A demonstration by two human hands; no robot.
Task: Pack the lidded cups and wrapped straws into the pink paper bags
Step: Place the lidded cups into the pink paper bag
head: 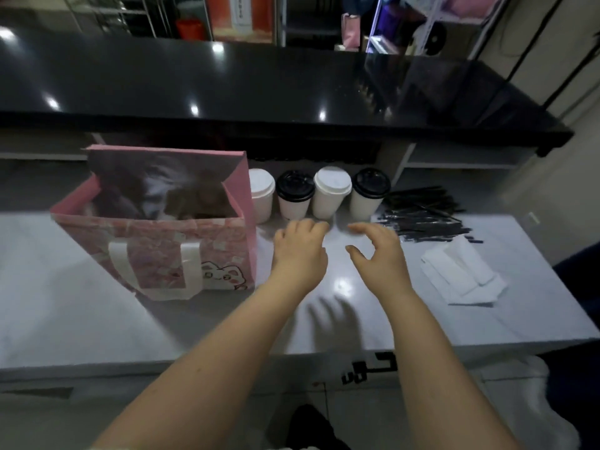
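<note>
Upright cups [319, 193] stand just beyond both empty hands — left hand [300, 251] loosely curled, right hand [378, 251] spread — neither nearer.

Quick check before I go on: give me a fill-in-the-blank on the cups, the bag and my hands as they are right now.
1. The row of lidded cups holds ____ cups.
2. The pink paper bag stands on the ____ side of that row.
3. The cup nearest the bag has a ____ lid.
4. The left hand and right hand hover before the cups, holding ____.
Missing words: four; left; white; nothing.
</note>
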